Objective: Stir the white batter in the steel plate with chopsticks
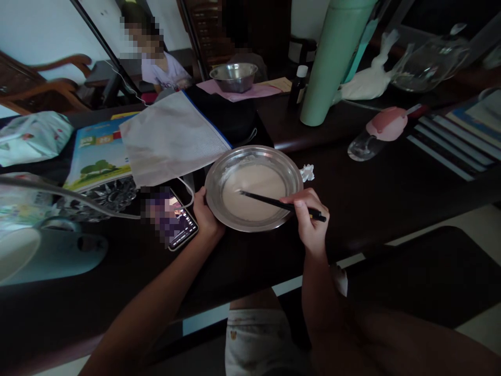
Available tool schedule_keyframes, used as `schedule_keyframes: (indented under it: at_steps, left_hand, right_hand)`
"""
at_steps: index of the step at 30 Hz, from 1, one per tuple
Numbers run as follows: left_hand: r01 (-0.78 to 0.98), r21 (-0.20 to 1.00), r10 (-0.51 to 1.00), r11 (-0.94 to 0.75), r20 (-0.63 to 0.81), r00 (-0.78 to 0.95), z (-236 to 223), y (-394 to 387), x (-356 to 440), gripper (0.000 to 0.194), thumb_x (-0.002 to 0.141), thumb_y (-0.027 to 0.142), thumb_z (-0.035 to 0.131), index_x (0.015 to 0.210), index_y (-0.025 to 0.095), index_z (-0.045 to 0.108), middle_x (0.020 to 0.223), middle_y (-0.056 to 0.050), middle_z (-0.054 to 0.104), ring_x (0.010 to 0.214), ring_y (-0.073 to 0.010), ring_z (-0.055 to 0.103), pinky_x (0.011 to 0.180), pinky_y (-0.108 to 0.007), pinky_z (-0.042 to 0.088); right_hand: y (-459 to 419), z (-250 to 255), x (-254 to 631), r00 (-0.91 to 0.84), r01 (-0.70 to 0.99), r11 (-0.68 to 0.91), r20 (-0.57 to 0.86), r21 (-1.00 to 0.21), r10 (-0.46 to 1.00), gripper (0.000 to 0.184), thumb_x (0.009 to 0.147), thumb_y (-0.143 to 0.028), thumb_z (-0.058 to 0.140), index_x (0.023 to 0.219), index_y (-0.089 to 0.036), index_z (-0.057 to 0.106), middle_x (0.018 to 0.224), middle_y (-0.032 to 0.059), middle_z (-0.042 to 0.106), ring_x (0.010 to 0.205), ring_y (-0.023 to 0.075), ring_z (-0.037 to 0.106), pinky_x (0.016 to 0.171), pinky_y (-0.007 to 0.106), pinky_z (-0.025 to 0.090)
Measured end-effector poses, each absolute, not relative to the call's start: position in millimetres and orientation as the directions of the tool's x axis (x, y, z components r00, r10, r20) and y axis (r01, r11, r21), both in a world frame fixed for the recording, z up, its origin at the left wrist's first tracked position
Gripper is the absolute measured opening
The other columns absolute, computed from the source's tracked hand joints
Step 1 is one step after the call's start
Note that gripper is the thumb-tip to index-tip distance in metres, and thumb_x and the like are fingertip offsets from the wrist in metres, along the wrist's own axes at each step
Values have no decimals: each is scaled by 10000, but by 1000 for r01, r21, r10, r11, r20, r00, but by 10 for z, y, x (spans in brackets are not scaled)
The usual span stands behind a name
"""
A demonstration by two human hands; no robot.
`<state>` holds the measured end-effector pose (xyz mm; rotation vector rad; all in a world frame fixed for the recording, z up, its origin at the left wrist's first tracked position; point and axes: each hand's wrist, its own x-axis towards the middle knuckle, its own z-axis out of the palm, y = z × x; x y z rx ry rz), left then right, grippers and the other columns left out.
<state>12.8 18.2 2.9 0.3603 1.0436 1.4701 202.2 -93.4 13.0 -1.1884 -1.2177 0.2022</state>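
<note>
A steel bowl (291,162) stands near the front edge of the dark table, with a pale, creamy batter (258,183) in it. My left hand (207,214) grips the bowl's left rim, thumb on top and the other fingers hidden beneath. On the right, my right hand (311,216) is closed round dark chopsticks (270,200), their tips dipped into the batter near its middle. Whether there is one stick or a pair is hard to make out. Left of the bowl lies a lit phone (178,222) with a white cable beside it.
A white mesh bag (172,138) and a colourful book (99,149) lie behind the phone. A green flask (332,62), a small dark bottle (298,86) and another steel bowl (235,78) stand farther back. At right are a pink-lidded cup (381,130) and stacked books (450,141). A person (162,70) sits beyond.
</note>
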Motion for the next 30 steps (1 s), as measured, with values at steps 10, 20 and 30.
schedule_keyframes:
  at_steps: [10,20,30]
  left_hand:
    - [-659,735,892,159,-392,-223,102,167,155,209,867,366,708,707,233,692,717,6,742,678,-179,661,702,-302,548]
    - [-620,770,911,149,-351,-217,43,176,128,222,805,444,775,745,247,691,742,20,732,711,-196,676,765,-324,561]
    - [-621,769,919,151,-341,-200,-2,184,110,248,783,477,802,779,244,718,779,1,756,764,-215,706,801,-334,575]
  right_hand:
    - [-935,126,2022,387,473,429,619,-770,684,393,1122,-399,555,829,-292,794,791,10,799,805,221,753,792,429,586]
    - [-930,119,2027,415,414,444,599,-795,685,414,1114,-430,568,791,-282,781,761,14,794,761,225,754,768,434,576]
    - [-939,123,2023,472,394,442,590,-806,655,427,1121,-423,554,779,-283,768,734,10,769,738,212,741,731,412,578]
